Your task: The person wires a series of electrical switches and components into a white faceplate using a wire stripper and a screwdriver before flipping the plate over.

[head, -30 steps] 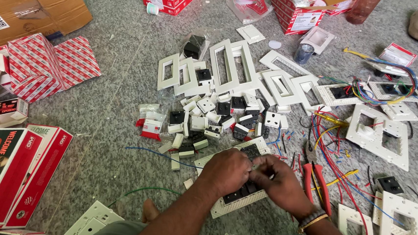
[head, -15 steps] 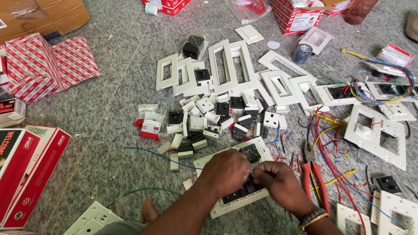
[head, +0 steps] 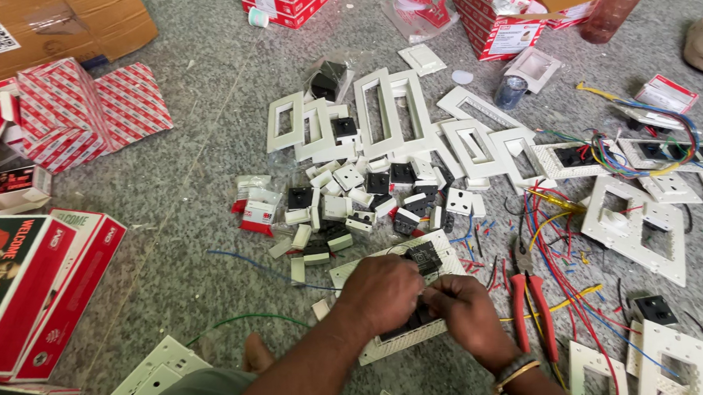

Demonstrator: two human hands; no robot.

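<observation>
I see both hands low in the middle of the view, working on a white switch plate (head: 446, 257) that lies flat on the grey speckled floor (head: 187, 201). My left hand (head: 383, 294) is curled over the near half of the plate, fingers bent down onto it. My right hand (head: 469, 317) sits just beside it, touching it, fingertips pinched at the dark modules set in the plate; a bangle (head: 514, 373) shows on that wrist. The two hands are together, closed on the plate's middle, though I cannot tell exactly what the fingertips grip. One black module (head: 424, 257) shows at the plate's far end, just past my left knuckles.

Just right of the plate lie red-handled pliers (head: 533, 313), handles pointing toward me, amid a tangle of red, blue and yellow wires (head: 557, 249). Beyond the plate, a heap of small white and black switch modules (head: 360, 197) is scattered, and further on stand empty white frames (head: 387, 112). Left of the plate a blue wire (head: 257, 266) and a green wire (head: 244, 319) trail over the floor. Well to the left lie red-and-white boxes (head: 73, 110) and a cardboard carton (head: 43, 29). More white plates (head: 634, 227) lie to the right past the wires.
</observation>
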